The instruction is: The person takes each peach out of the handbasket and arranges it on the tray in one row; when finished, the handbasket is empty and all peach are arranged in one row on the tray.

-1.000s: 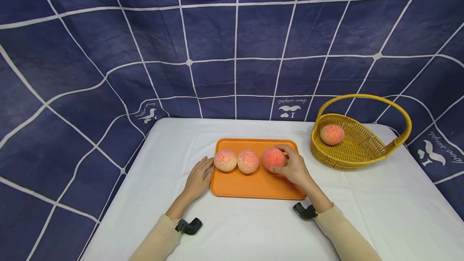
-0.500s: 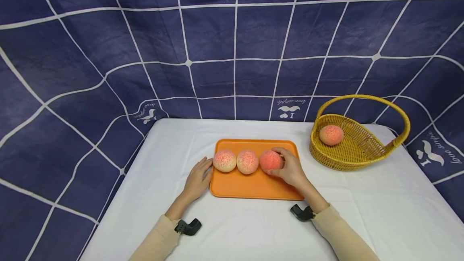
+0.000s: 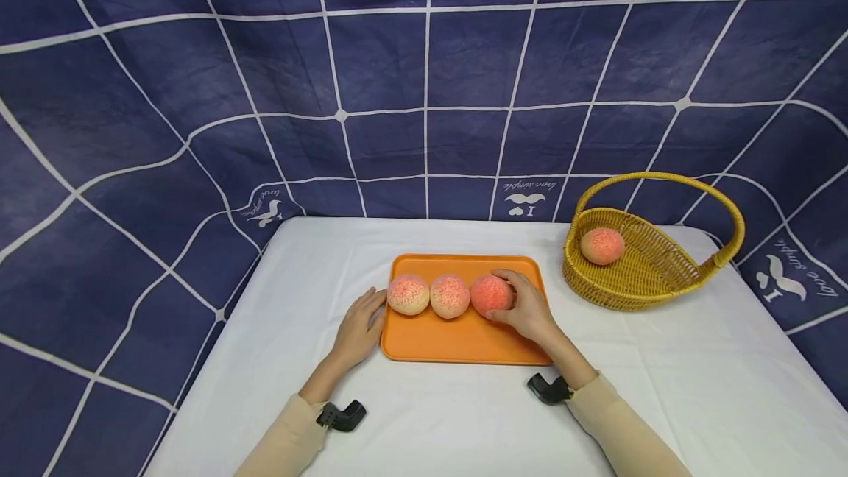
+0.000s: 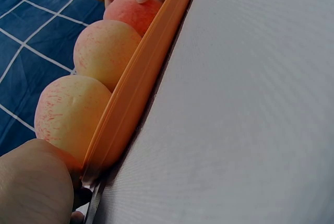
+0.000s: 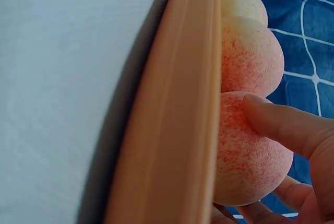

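Three peaches stand in a row on an orange tray (image 3: 433, 341). My right hand (image 3: 530, 311) holds the reddest peach (image 3: 489, 294), at the right end, with thumb in front and fingers behind. That peach sits right beside the middle peach (image 3: 450, 297); in the right wrist view my thumb (image 5: 282, 125) lies across its skin. The paler left peach (image 3: 408, 295) is close against the middle one. My left hand (image 3: 360, 326) rests at the tray's left edge, fingers extended, fingertips near the left peach. In the left wrist view its fingers are mostly hidden behind the tray corner.
A yellow wicker basket (image 3: 636, 297) with a tall handle stands at the back right of the white-covered table (image 3: 450, 418), one peach (image 3: 603, 246) inside. A blue checked curtain (image 3: 391, 146) hangs behind the table and at its sides.
My right hand has moved left with the red peach, bringing it up beside the middle peach. The left hand has stayed at the tray's edge.
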A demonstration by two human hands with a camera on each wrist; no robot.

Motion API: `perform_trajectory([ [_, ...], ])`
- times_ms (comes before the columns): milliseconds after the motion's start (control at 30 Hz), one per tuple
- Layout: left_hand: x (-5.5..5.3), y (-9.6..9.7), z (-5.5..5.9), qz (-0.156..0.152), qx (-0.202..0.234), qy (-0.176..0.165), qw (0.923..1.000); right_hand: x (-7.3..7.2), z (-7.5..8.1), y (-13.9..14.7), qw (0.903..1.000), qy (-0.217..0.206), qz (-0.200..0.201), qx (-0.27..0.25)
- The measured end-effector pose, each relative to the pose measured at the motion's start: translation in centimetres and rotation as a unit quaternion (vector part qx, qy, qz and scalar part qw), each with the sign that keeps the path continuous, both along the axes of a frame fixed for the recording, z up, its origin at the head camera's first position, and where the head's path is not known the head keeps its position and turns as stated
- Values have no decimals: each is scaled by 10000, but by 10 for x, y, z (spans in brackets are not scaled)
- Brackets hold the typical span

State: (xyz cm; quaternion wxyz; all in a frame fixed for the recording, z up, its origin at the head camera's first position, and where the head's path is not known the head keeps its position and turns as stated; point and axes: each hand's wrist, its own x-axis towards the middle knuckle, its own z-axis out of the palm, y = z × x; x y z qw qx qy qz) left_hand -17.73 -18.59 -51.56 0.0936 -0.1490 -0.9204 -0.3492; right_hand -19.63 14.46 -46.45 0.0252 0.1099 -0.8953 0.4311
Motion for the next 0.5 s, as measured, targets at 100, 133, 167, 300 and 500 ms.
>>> perform_trajectory([
  [100, 0, 0, 0, -17, 5, -5, 10000, 0, 0, 0, 10000, 9, 30, 20],
  [133, 0, 0, 0, -21, 1, -4, 10000, 0, -1, 0, 10000, 15, 32, 32],
  [167, 0, 0, 0, -23, 2, -10, 10000, 0, 0, 0, 10000, 15, 36, 45],
  [300, 0, 0, 1, -32, 4, -7, 10000, 0, 0, 0, 9999, 16, 48, 89],
  [500, 0, 0, 2, -23, 4, -18, 10000, 1, 2, 1, 9999, -104, 107, 26],
])
